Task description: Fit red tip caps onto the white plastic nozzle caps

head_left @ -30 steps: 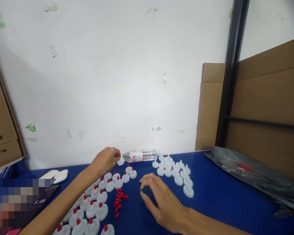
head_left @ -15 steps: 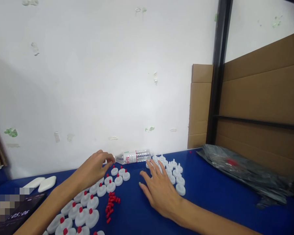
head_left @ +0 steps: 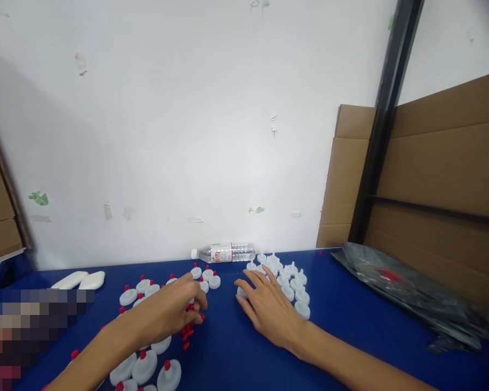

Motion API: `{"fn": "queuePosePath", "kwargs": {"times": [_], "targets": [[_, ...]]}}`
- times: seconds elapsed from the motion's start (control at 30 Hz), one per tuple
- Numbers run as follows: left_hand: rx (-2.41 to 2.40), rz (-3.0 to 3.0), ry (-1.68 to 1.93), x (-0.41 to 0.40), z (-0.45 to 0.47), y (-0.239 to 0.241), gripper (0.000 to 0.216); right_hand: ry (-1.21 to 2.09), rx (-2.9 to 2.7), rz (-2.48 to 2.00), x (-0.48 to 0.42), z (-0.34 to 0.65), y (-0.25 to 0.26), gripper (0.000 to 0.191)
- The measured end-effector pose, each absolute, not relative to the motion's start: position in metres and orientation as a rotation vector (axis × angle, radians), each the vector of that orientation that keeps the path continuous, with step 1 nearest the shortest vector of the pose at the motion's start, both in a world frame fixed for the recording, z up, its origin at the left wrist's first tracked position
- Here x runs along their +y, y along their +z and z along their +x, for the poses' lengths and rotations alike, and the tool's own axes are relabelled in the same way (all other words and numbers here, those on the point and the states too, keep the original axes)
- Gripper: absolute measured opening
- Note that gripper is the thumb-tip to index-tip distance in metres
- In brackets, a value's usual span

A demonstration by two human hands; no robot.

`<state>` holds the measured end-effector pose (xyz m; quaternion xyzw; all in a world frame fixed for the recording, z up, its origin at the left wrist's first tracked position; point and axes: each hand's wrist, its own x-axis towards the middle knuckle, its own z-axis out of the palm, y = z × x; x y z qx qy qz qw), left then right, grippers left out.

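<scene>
My left hand [head_left: 185, 304] is over the small pile of red caps [head_left: 186, 338], its thumb and fingers curled in a pinch at a red cap by the fingertips. Between the thumb and forefinger of my right hand [head_left: 267, 309] is a white round lid with a nozzle [head_left: 241, 292], at the left edge of a cluster of similar bare white lids [head_left: 302, 310]. Several white lids with red caps on their nozzles [head_left: 169, 374] stand at the left, partly hidden under my left forearm.
A clear plastic bottle [head_left: 224, 252] lies on its side against the wall. Two white rounded objects [head_left: 92, 280] sit on the blue table [head_left: 228, 358] at the left. Grey plastic bags [head_left: 399, 293] lie at the right, before cardboard sheets [head_left: 444, 168] and a dark metal post [head_left: 385, 119].
My left hand has come down from near the bottle to the red pile. A white lid now shows between the thumb and forefinger of my right hand. The view has shifted.
</scene>
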<state>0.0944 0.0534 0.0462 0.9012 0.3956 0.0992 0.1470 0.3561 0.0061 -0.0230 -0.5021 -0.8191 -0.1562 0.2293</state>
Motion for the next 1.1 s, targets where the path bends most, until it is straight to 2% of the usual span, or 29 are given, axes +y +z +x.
{"fn": "queuePosePath", "kwargs": {"times": [0.27, 0.5, 0.8, 1.1], "targets": [[1.073, 2.602, 0.205, 0.065, 0.101, 0.026, 0.012, -0.291, -2.259, -1.449, 0.007, 0.359, -0.021, 0.028], [1.003, 2.675, 0.315, 0.076, 0.102, 0.004, 0.011, -0.316, -2.306, -1.481, 0.007, 0.361, -0.019, 0.027], [1.134, 2.690, 0.251, 0.054, 0.117, 0.038, 0.026, -0.303, -2.375, -1.339, 0.007, 0.360, -0.017, 0.027], [1.053, 2.878, 0.388, 0.049, 0.118, 0.042, 0.032, -0.300, -2.416, -1.144, 0.008, 0.361, -0.018, 0.030]]}}
